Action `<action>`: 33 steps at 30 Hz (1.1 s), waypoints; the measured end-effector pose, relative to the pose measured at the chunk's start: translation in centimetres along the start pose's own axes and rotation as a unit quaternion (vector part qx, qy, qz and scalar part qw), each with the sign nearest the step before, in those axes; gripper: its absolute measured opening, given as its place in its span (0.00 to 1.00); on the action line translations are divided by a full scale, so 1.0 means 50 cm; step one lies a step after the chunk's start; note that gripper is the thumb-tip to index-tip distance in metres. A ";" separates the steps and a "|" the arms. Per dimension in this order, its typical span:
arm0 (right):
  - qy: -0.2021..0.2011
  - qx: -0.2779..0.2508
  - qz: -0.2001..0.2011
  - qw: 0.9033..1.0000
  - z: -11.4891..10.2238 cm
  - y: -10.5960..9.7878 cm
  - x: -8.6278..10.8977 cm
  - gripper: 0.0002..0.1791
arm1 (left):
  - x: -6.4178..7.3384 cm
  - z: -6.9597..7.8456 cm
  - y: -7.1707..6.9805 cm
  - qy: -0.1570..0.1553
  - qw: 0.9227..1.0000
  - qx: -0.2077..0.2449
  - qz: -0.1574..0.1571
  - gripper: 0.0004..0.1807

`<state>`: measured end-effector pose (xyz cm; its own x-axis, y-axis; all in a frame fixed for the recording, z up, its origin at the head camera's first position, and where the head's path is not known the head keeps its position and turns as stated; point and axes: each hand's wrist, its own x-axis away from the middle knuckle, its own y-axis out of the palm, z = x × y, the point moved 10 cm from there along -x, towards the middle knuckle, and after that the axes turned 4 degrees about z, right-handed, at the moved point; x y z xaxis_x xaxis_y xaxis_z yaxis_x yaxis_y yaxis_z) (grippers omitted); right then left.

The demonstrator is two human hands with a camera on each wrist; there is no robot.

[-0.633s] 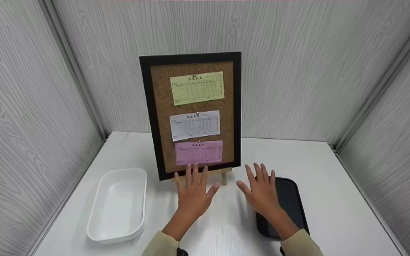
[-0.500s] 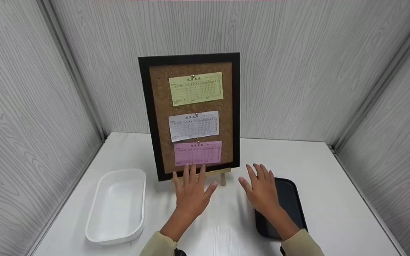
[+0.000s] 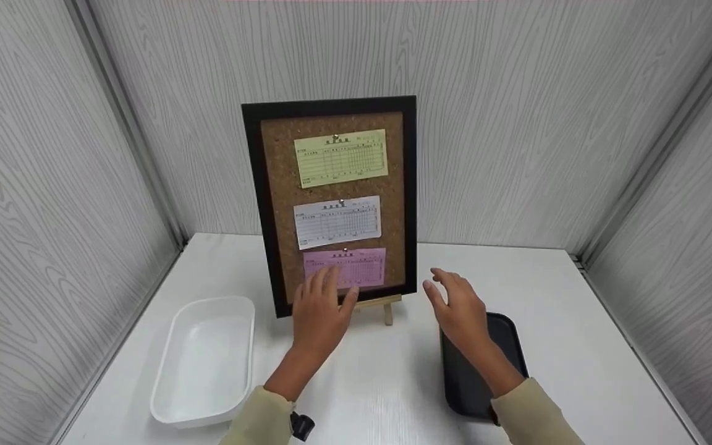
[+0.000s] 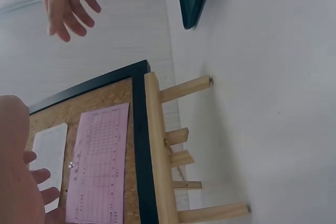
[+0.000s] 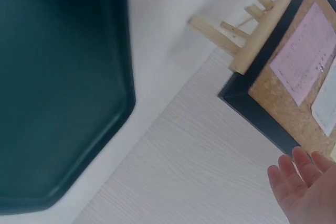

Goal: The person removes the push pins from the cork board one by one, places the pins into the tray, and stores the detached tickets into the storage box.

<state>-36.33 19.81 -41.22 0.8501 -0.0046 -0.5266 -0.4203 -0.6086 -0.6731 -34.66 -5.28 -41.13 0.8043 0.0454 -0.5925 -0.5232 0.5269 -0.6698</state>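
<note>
A framed cork board [image 3: 279, 185] leans on a small wooden easel [image 3: 388, 312]. Pinned to it, top to bottom, are a yellow slip [image 3: 342, 158], a white slip [image 3: 339, 222] and a pink slip [image 3: 362, 269], each with a push pin at its top edge. My left hand [image 3: 321, 315] hovers before the board's lower left, fingers relaxed, covering part of the pink slip in the head view. Right of the board my right hand [image 3: 462, 314] hangs in the air with loosely bent fingers. In the left wrist view a gap shows between the left hand [image 4: 21, 171] and the pink slip [image 4: 100, 163]. Both hands hold nothing.
A white tray [image 3: 167, 364] stands on the left of the white table [image 3: 381, 395]. Partly under the right forearm in the head view lies a black tray [image 3: 513, 346]. Wood-grain panels [image 3: 486, 123] enclose the table at the back and both sides.
Both hands have risen slightly and their spread fingers have drawn closer together. The left hand has shifted a little left and the right a little right. The slips stay pinned.
</note>
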 end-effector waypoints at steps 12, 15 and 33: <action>-0.125 0.000 0.072 0.990 -0.149 -0.023 -0.129 0.18 | -0.135 -0.039 -0.097 -0.031 0.989 0.117 0.088 0.23; -0.133 -0.013 0.078 0.988 -0.178 -0.024 -0.162 0.17 | -0.164 -0.048 -0.107 -0.054 0.984 0.145 0.088 0.24; -0.106 -0.063 0.090 0.988 -0.273 -0.009 -0.299 0.15 | -0.272 -0.090 -0.101 -0.154 0.956 0.236 0.081 0.27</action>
<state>-44.53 9.34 -25.96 0.6745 0.0360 -0.7374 -0.5044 -0.7068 -0.4959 -44.23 -12.38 -31.71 0.8059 0.3696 -0.4626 -0.5220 0.8121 -0.2606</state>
